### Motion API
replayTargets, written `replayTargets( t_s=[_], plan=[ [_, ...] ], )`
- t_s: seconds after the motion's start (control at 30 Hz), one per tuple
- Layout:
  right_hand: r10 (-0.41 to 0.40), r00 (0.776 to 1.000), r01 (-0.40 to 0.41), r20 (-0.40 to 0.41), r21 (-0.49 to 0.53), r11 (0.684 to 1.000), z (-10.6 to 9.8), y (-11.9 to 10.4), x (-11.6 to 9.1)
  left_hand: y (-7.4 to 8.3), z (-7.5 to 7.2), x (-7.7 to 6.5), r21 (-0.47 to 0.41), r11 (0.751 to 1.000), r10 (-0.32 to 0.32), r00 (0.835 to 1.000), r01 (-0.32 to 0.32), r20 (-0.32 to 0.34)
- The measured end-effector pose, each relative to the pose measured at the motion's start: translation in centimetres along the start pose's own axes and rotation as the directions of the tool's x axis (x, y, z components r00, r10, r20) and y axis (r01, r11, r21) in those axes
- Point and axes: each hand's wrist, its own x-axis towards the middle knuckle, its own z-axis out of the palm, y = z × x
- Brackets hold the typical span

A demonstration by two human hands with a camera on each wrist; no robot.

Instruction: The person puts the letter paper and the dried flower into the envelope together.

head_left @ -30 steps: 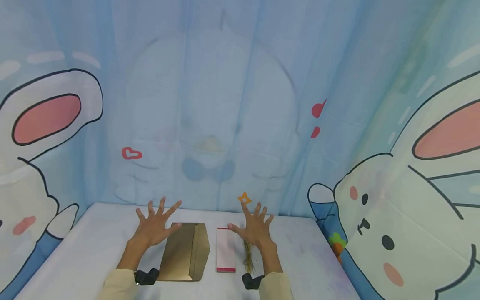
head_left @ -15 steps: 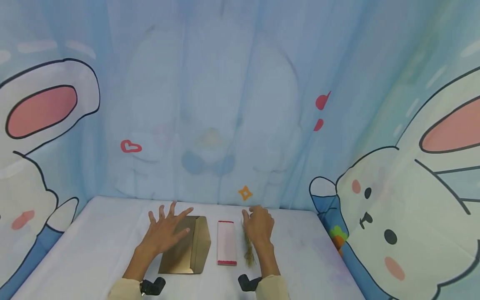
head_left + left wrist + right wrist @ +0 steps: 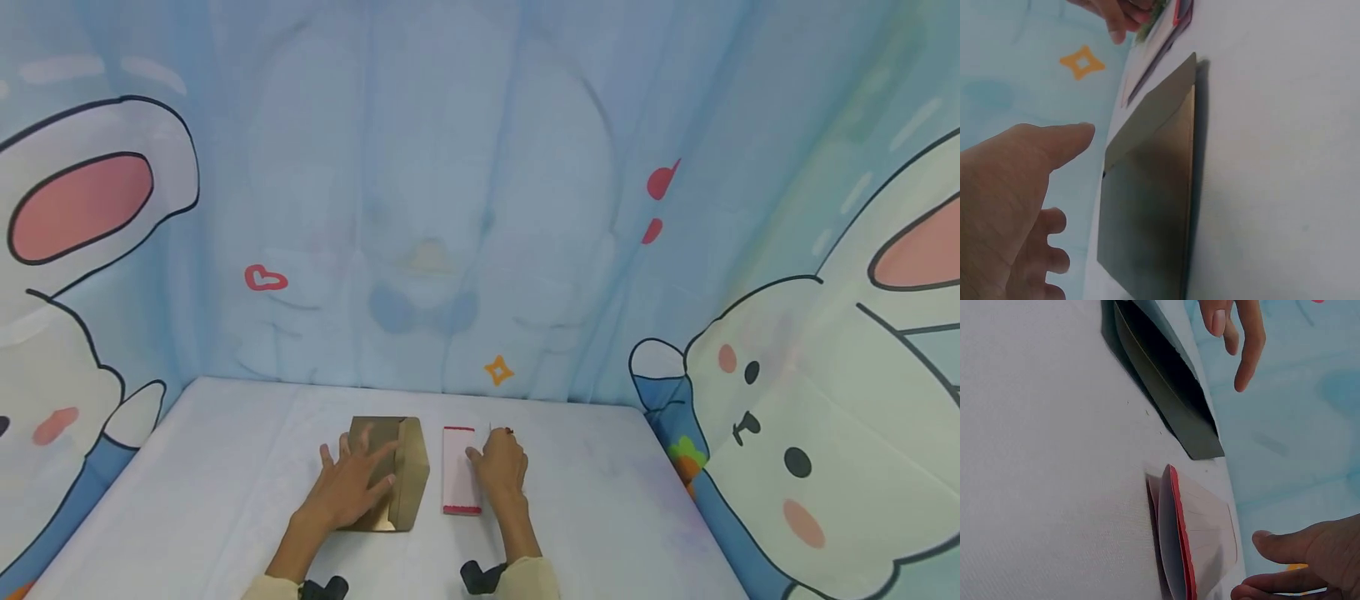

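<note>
My left hand (image 3: pixel 348 492) spreads its fingers over a gold-brown envelope (image 3: pixel 412 492). In the left wrist view its thumb (image 3: pixel 1072 140) stands apart from the envelope, whose mouth gapes in the right wrist view. A pale pink folded card (image 3: pixel 459 475) with red scalloped edges lies to the right. My right hand (image 3: pixel 501 467) bends over the card's right side, above a bundle of dried grass mostly hidden beneath it. Some green of that dried grass (image 3: pixel 1155 17) shows by its fingers in the left wrist view. I cannot tell whether they grip it.
The things lie on a white-covered table (image 3: pixel 600 483). A blue curtain (image 3: pixel 420 192) with cartoon rabbits hangs behind its far edge. Black wrist cameras (image 3: pixel 483 577) sit on both wrists near the front.
The right hand has curled from spread fingers and come down over the dried grass, toward the card. The left hand has moved right, over the envelope. The view has tilted slightly upward.
</note>
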Motion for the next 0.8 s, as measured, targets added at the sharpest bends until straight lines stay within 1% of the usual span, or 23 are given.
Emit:
replayTargets(
  t_s=[0.13, 0.3, 0.4, 0.53, 0.7, 0.8],
  plan=[
    [0.025, 1.000, -0.025, 0.017, 0.021, 0.999, 0.5, -0.1, -0.6, 0.1, 0.5, -0.4, 0.002, 1.000, -0.018, 0.999, 0.018, 0.039],
    [0.045, 0.999, -0.045, 0.003, 0.011, 0.999, 1.3, 0.2, -1.1, 0.1, 1.4, -0.8, -0.023, 0.999, -0.033, 0.998, 0.034, 0.050],
    [0.049, 0.999, -0.049, -0.021, 0.011, 0.999, 1.7, 0.3, -1.3, 0.1, 1.7, -1.1, -0.050, 0.997, -0.048, 0.998, 0.051, 0.049],
    [0.058, 0.998, -0.057, -0.028, 0.028, 0.998, 2.0, 0.4, -1.3, -0.1, 2.1, -1.4, -0.067, 0.996, -0.059, 0.997, 0.062, 0.045],
    [0.059, 0.998, -0.056, -0.037, 0.084, 0.995, 2.2, 0.4, -1.3, -0.2, 2.4, -1.5, -0.082, 0.995, -0.054, 0.998, 0.056, 0.032],
    [0.078, 0.996, -0.072, -0.038, 0.130, 0.989, 2.2, 0.4, -1.4, -0.2, 2.5, -1.5, -0.098, 0.994, -0.051, 0.998, 0.054, 0.027]
  ],
)
